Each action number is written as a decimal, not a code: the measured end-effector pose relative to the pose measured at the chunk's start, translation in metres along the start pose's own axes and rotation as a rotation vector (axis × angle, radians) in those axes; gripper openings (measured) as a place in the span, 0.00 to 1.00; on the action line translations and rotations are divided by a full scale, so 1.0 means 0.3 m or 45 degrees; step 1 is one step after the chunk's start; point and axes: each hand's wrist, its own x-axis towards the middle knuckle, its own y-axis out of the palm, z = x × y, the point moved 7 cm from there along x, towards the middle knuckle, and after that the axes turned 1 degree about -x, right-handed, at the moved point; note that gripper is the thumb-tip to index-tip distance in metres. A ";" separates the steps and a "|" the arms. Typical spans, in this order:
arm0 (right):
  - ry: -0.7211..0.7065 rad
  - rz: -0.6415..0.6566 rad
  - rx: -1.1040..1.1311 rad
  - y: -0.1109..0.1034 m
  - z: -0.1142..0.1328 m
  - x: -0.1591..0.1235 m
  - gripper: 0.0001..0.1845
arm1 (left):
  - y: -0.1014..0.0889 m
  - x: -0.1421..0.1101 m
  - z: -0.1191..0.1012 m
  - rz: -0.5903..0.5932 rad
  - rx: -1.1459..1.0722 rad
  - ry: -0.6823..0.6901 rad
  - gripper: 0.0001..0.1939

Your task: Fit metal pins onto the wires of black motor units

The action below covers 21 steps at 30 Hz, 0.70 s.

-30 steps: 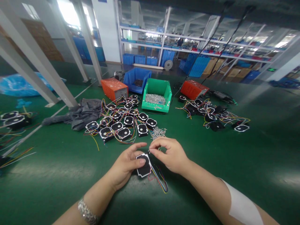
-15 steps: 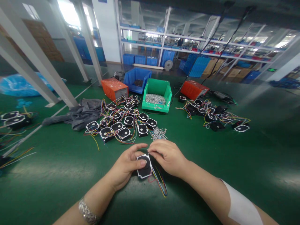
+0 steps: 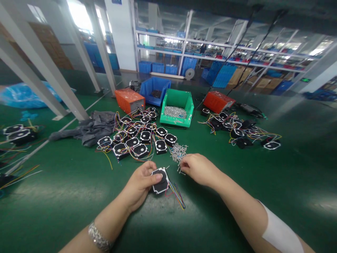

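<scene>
My left hand (image 3: 143, 179) is closed around a small black stepper motor (image 3: 159, 188) with silver corners, its thumb pressed on the dark face. Coloured wires (image 3: 179, 198) trail from the motor's right side. One screw (image 3: 167, 167) pokes out at the motor's upper right corner. To the right, my right hand (image 3: 197, 168) has its fingers pinched at the near edge of a pile of loose screws (image 3: 178, 151). A few screws show right by those fingertips; whatever lies between the fingers is hidden.
Several wired motors (image 3: 140, 149) lie in a group beyond my hands, with another group (image 3: 238, 131) on the right. Behind stand a green bin (image 3: 175, 121) of screws, a blue bin (image 3: 155, 88) and two orange boxes (image 3: 129, 100). A grey cloth (image 3: 97, 128) lies left.
My right hand has moved away from the motor's corner, rightward to the screw pile. A screw now shows at that corner. The left hand's index finger has curled in, and the motor has shifted slightly up-left.
</scene>
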 end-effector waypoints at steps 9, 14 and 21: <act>-0.128 0.170 -0.075 0.083 0.022 -0.005 0.06 | 0.004 -0.002 0.011 0.004 0.155 -0.031 0.17; -0.062 0.074 0.902 0.020 0.065 -0.008 0.04 | 0.019 -0.005 0.023 0.106 0.227 -0.042 0.28; -0.209 0.235 1.330 0.056 0.159 -0.025 0.06 | 0.056 -0.009 0.045 0.263 0.356 -0.076 0.31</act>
